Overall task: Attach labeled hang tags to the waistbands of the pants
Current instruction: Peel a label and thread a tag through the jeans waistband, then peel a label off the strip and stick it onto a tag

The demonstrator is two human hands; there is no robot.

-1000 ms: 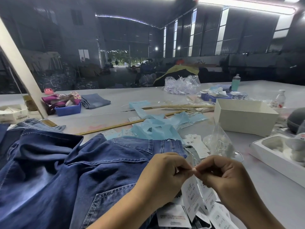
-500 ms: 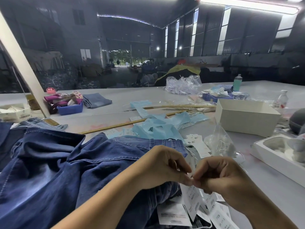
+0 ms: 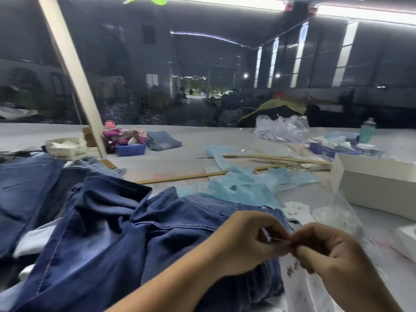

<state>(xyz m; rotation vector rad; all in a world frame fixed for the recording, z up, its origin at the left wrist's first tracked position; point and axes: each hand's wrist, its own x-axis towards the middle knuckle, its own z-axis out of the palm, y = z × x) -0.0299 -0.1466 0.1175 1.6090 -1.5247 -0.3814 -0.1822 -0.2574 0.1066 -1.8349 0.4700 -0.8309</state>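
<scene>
A dim warehouse hall stretches behind a long pale table (image 3: 202, 143) strewn with work. Left of the hands, dark denim pants (image 3: 108, 233) lie heaped, their waistband end pulled right under the fingers, probably so the tag can be tied on without lifting the garment. The left hand (image 3: 245, 242) pinches something small and pale, likely the tag's fastener, meeting the right hand (image 3: 326, 251), whose fingers pinch the same spot. A white hang tag (image 3: 295, 270), blurred, dangles below the right hand. Beyond that hand stands an open white box (image 3: 371, 179).
</scene>
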